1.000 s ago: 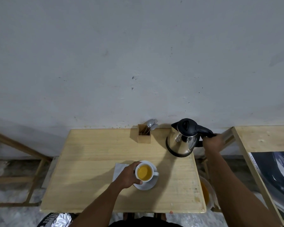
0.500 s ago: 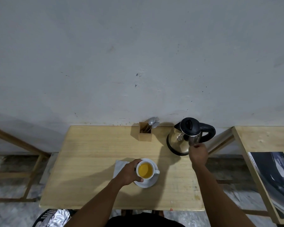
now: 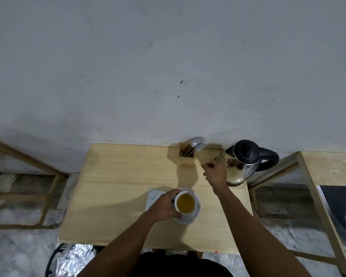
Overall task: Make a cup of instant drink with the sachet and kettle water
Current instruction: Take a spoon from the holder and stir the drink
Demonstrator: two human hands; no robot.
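Note:
A white cup (image 3: 185, 203) of amber drink stands on a white saucer (image 3: 188, 220) near the middle front of the wooden table (image 3: 118, 186). My left hand (image 3: 164, 205) grips the cup's left side. The steel kettle (image 3: 246, 158) with its black lid and handle stands at the table's back right corner. My right hand (image 3: 216, 173) hovers between the kettle and the wooden cutlery holder (image 3: 186, 160), fingers spread towards the holder and holding nothing. No sachet is visible.
A white napkin (image 3: 154, 196) lies under the saucer's left side. Spoons and a fork stick out of the holder. A second wooden table (image 3: 332, 166) with a magazine (image 3: 342, 208) stands to the right, a wooden frame (image 3: 28, 162) to the left, a foil bag (image 3: 74, 258) on the floor.
My right hand let go of the kettle handle and moved left, past the kettle's front towards the cutlery holder. My left hand stayed on the cup.

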